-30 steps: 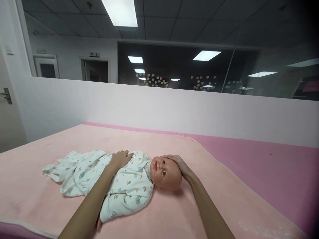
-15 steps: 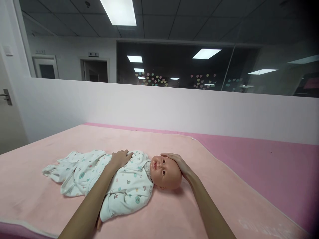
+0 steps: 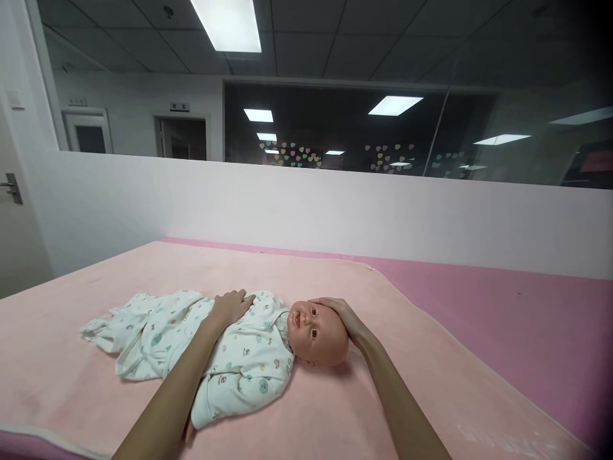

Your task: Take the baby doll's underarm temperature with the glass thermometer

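A baby doll [image 3: 318,333] lies on its back, its head to the right and its legs to the left. It wears a white printed outfit [image 3: 244,361] with small coloured figures. My left hand [image 3: 232,306] lies flat on the doll's chest and belly, fingers stretched out. Against the top of the doll's head rests my right hand [image 3: 342,314], its fingers extended along the far side and part of the palm out of sight. One small doll hand [image 3: 189,431] shows at the sleeve's end, beside my left forearm.
Under the doll spreads a peach-coloured cover [image 3: 345,409] over a pink padded surface [image 3: 502,313]. A low white wall [image 3: 335,204] with glass above it borders the far side. A door with a metal handle [image 3: 13,188] is at the left.
Hardly anything differs. Both hands stay in place on the doll, which lies as before; the whole view has shifted very slightly.
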`<action>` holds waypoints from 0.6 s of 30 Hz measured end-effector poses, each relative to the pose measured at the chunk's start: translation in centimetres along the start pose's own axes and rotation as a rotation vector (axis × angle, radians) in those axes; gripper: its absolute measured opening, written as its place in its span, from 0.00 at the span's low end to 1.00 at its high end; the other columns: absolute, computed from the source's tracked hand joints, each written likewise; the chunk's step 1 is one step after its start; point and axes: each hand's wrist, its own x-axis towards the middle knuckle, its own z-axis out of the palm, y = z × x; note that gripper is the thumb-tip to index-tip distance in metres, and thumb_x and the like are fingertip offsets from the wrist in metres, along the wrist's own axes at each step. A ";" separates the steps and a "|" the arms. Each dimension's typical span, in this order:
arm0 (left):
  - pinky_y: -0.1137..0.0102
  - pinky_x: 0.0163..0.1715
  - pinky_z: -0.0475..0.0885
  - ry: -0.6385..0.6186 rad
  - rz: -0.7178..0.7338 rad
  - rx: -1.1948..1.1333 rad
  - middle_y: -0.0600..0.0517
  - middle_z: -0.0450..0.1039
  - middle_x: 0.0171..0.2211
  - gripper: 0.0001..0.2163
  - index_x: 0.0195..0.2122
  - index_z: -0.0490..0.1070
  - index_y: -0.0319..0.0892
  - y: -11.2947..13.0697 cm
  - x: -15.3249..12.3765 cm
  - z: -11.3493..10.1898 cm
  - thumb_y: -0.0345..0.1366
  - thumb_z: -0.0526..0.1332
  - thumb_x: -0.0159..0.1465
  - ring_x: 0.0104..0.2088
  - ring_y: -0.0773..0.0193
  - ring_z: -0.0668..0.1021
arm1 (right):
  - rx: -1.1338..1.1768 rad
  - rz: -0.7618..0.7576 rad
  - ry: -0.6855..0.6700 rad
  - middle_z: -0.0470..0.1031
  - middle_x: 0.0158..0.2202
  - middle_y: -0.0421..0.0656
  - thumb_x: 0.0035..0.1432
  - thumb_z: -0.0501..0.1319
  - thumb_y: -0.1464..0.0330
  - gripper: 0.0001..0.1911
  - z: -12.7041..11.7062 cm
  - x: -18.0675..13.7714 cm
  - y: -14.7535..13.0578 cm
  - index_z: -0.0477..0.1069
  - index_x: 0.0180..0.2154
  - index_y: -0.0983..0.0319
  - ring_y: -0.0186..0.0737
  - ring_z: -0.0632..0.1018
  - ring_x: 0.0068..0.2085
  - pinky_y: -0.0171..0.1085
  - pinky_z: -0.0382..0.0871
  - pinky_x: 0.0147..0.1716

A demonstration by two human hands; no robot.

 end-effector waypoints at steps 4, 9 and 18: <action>0.56 0.42 0.61 0.004 0.004 0.003 0.44 0.72 0.38 0.22 0.34 0.67 0.43 0.0 -0.1 0.0 0.52 0.40 0.59 0.40 0.51 0.73 | -0.005 -0.001 0.001 0.75 0.38 0.45 0.48 0.57 0.57 0.19 0.0 0.1 0.0 0.74 0.34 0.64 0.47 0.72 0.44 0.43 0.61 0.46; 0.56 0.42 0.60 -0.003 -0.004 -0.005 0.44 0.72 0.37 0.22 0.34 0.67 0.43 0.0 -0.1 0.0 0.52 0.40 0.59 0.40 0.52 0.72 | -0.013 -0.015 0.001 0.75 0.38 0.45 0.48 0.56 0.56 0.19 0.1 0.1 0.0 0.74 0.33 0.64 0.46 0.72 0.44 0.43 0.61 0.46; 0.55 0.42 0.61 -0.005 -0.002 -0.011 0.44 0.72 0.37 0.22 0.34 0.67 0.43 0.2 -0.2 -0.2 0.51 0.40 0.59 0.40 0.52 0.72 | 0.001 0.011 0.075 0.72 0.45 0.43 0.47 0.59 0.59 0.18 -0.1 0.3 0.2 0.73 0.39 0.60 0.44 0.69 0.49 0.41 0.60 0.50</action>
